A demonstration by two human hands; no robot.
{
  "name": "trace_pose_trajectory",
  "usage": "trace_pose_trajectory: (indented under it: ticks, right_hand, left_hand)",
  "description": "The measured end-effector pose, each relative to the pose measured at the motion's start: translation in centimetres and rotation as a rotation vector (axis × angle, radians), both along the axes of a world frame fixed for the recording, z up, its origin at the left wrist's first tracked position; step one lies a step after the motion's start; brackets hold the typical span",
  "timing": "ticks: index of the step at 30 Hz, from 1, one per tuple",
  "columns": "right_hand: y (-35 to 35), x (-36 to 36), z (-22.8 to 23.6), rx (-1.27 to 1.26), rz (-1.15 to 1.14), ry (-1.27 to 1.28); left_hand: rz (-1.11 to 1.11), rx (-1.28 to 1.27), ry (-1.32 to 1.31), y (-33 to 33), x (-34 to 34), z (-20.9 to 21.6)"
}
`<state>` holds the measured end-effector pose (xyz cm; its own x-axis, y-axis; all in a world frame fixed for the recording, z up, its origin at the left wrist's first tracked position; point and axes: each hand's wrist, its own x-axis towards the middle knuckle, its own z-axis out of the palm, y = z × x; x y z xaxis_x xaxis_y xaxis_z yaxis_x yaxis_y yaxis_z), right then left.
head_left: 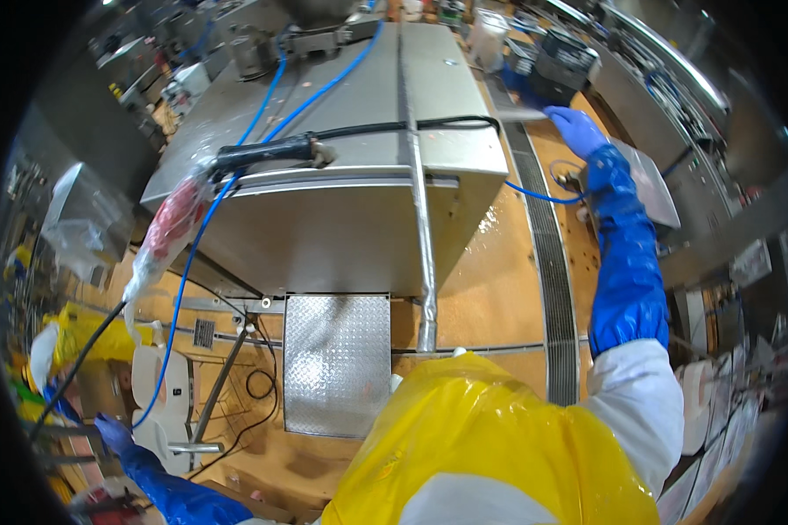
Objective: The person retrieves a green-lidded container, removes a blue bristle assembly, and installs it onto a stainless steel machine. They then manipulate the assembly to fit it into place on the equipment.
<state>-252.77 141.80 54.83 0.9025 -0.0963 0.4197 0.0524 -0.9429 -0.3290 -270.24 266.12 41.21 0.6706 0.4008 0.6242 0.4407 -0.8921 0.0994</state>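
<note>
My right hand point(578, 131), in a purple-blue glove, reaches far out past the right corner of the big steel cabinet point(324, 232). Its fingers are closed at the end of a thin, pale, flat piece point(521, 115), whose kind I cannot make out. Low on the left is my left hand point(116, 434), gloved alike, beside a blue hose point(173, 328) and close to a grey rail point(59, 430). Its fingers are too small and unclear to read. A black-handled tool point(263, 155), partly wrapped in clear plastic over red, lies across the cabinet's front left edge.
A steel pipe point(425, 262) stands upright before the cabinet. Below lies a metal tread-plate step point(337, 363). A floor drain grate point(547, 271) runs along the right. At lower left are a white chair-like object point(162, 385) and something yellow point(96, 332). A dark bin point(560, 66) stands far right.
</note>
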Motion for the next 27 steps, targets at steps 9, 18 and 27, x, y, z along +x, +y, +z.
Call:
trace_pose_trajectory:
  ticks: [9, 18, 27]
  right_hand:
    - [-3.1, -5.5, -5.2, -0.211, -0.232, 0.137]
    - [-4.9, -5.8, -8.4, -0.265, -0.203, 0.115]
    - [-3.2, -5.0, -8.6, -0.186, -0.222, 0.114]
  left_hand:
    - [0.184, -0.144, 0.183, -5.3, 2.7, -1.5]
    - [0.217, -0.109, 0.221, -4.5, 3.4, -1.5]
    - [0.177, -0.12, 0.255, -4.8, 2.6, -0.8]
